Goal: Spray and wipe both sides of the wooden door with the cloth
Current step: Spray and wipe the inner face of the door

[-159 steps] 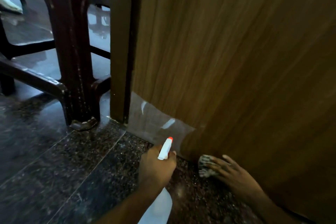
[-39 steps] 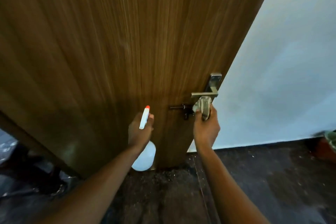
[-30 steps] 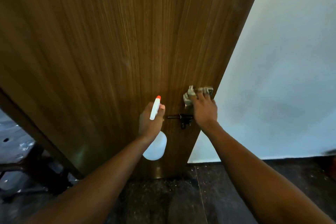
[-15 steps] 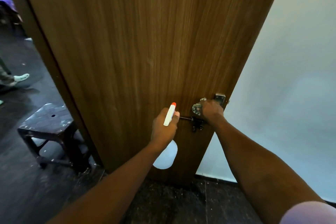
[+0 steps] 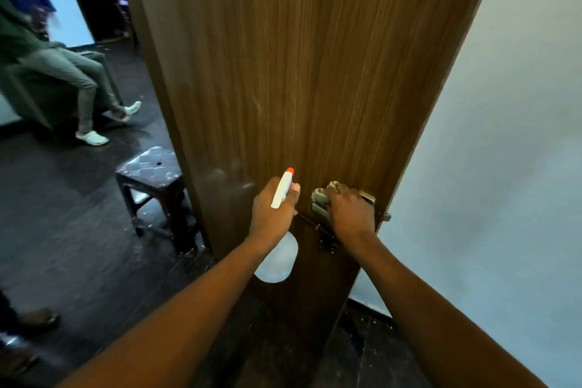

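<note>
My right hand point(image 5: 349, 214) clutches the soft-looking grey cloth point(image 5: 319, 195) against the brown wooden door point(image 5: 299, 72); I'd keep it wadded. My left hand point(image 5: 274, 211) grips the white plastic spray bottle point(image 5: 277, 261) by its neck, and it seems light.

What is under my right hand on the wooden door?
A crumpled grey cloth pokes out beside the right hand, held over the silver metal door handle, whose ends show on both sides. The handle's middle is covered.

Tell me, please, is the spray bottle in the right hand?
No, the left hand grips the spray bottle; the right hand holds the cloth.
</note>
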`<state>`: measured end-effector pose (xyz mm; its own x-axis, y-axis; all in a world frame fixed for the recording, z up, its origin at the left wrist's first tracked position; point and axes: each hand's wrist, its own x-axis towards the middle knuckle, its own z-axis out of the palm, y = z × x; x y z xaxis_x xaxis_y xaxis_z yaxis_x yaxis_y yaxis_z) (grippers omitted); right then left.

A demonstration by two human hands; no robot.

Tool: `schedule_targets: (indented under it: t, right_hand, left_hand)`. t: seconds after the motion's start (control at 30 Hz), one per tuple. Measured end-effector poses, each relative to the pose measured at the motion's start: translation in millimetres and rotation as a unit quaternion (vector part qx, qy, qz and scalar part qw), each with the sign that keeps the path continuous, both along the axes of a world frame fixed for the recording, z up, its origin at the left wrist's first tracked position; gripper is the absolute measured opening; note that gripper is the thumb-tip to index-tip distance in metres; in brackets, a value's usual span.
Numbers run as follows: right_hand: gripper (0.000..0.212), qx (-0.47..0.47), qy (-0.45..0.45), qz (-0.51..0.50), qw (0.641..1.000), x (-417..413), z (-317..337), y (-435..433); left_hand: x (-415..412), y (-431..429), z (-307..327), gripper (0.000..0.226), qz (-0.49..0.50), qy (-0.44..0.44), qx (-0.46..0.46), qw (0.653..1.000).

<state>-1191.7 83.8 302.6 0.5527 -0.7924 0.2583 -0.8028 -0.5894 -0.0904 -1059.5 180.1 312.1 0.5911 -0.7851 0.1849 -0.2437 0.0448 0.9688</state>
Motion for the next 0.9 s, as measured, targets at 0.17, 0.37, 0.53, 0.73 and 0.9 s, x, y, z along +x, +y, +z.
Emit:
schedule_targets:
  t: [0.17, 0.37, 0.53, 0.73, 0.9]
  right_hand:
    - [0.042, -0.029, 0.012, 0.121, 0.992, -4.8, 25.7, 53.4]
    - [0.039, -0.048, -0.117, 0.306, 0.944, -51.3, 49.6, 107.8]
    - [0.034, 0.014, -0.213, 0.409, 0.887, -77.0, 67.8, 113.0]
    - [0.024, 0.112, -0.281, 0.366, 0.880, -65.9, 100.7, 83.3]
    - [0.027, 0.107, -0.193, 0.397, 0.891, 2.6, 88.6, 68.8]
  left_hand:
    - [-23.5, 31.8, 2.2, 0.009, 0.124, -0.024, -0.018, 0.992]
    - [-69.0, 79.0, 23.4, 0.008, 0.251, -0.055, -0.042, 0.965]
    - [-93.3, 123.5, 42.2, 0.010, 0.357, -0.086, -0.050, 0.929]
    - [-109.2, 173.2, 58.4, 0.014, 0.440, -0.092, -0.036, 0.893]
    - [-106.5, 203.0, 66.6, 0.007, 0.497, -0.083, -0.041, 0.863]
